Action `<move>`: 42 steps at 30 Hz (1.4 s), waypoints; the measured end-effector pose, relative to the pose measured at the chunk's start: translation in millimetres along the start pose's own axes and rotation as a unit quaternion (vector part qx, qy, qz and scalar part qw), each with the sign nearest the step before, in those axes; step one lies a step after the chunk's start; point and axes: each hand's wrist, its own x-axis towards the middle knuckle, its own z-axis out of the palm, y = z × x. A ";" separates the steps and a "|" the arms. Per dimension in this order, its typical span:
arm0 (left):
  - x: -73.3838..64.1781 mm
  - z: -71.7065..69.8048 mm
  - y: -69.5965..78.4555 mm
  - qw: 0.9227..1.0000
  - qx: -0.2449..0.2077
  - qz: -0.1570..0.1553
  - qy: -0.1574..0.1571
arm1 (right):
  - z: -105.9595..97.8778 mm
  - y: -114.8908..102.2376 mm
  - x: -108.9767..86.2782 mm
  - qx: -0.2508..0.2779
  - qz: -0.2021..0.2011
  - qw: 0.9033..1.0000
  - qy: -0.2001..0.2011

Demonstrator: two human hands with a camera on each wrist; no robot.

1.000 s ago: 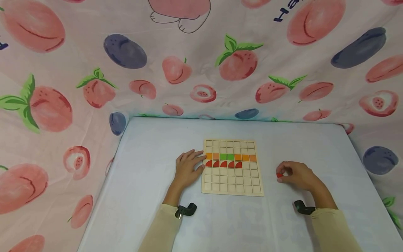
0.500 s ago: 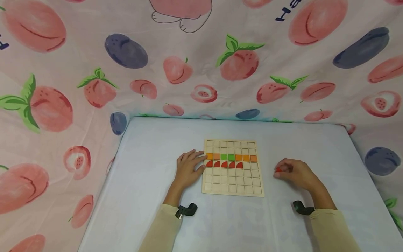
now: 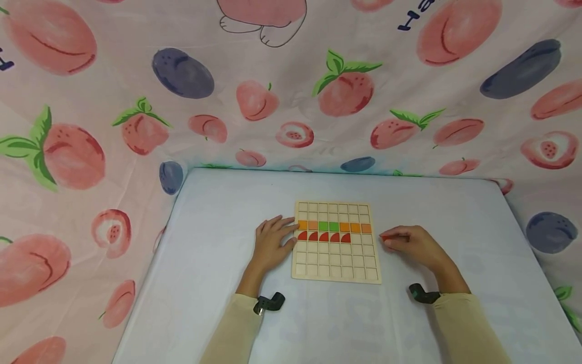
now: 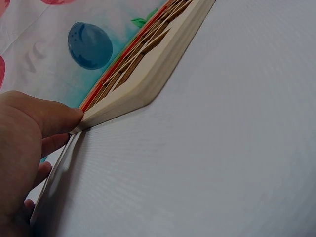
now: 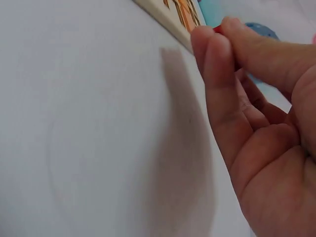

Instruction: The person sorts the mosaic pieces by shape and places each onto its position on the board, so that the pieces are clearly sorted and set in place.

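A square wooden grid board point(image 3: 334, 280) lies on the table, with one row of orange and green tiles point(image 3: 334, 227). Below that row, several tiles with red quarter-circles point(image 3: 324, 236) fill the left part of another row. At the board's left edge rests my left hand point(image 3: 272, 245), its fingers spread and relaxed; in the left wrist view the thumb point(image 4: 64, 117) touches the rim. Just right of the board, my right hand point(image 3: 417, 246) pinches a small red tile point(image 3: 385, 237) between thumb and fingertips. Most of that tile is hidden by the fingers in the right wrist view.
The table point(image 3: 218, 212) has a pale, smooth cover. Behind it and at its sides hangs a fruit-print cloth point(image 3: 273, 60). Each wrist wears a black camera mount, one on the left point(image 3: 271, 302) and one on the right point(image 3: 423, 294).
My right hand has moved left and slightly away from me toward the board, carrying the red tile. The left hand and the board have stayed put.
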 end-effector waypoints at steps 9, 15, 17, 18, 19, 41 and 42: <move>-0.5 -0.1 -0.5 1.000 -0.001 0.001 0.000 | 16.7 -14.8 12.5 0.035 0.018 0.999 0.016; 0.0 0.7 -0.9 1.000 0.000 0.002 0.002 | 28.4 -21.2 20.7 0.054 0.012 0.998 0.023; 0.1 1.0 -0.9 1.000 0.000 0.003 0.003 | 31.7 -23.0 23.0 0.057 0.013 0.998 0.028; 0.1 1.1 -1.0 1.000 -0.001 0.003 0.003 | 33.1 -24.5 23.8 0.061 0.013 0.998 0.030; 0.2 1.1 -1.0 1.000 -0.001 0.004 0.004 | 34.5 -25.8 24.6 0.063 0.012 0.997 0.032; 0.1 1.0 -1.1 1.000 -0.002 0.003 0.007 | 53.8 -36.2 33.9 0.061 0.040 0.995 0.071; 0.1 1.1 -1.1 1.000 -0.002 0.004 0.007 | 54.5 -36.1 34.1 0.060 0.042 0.995 0.073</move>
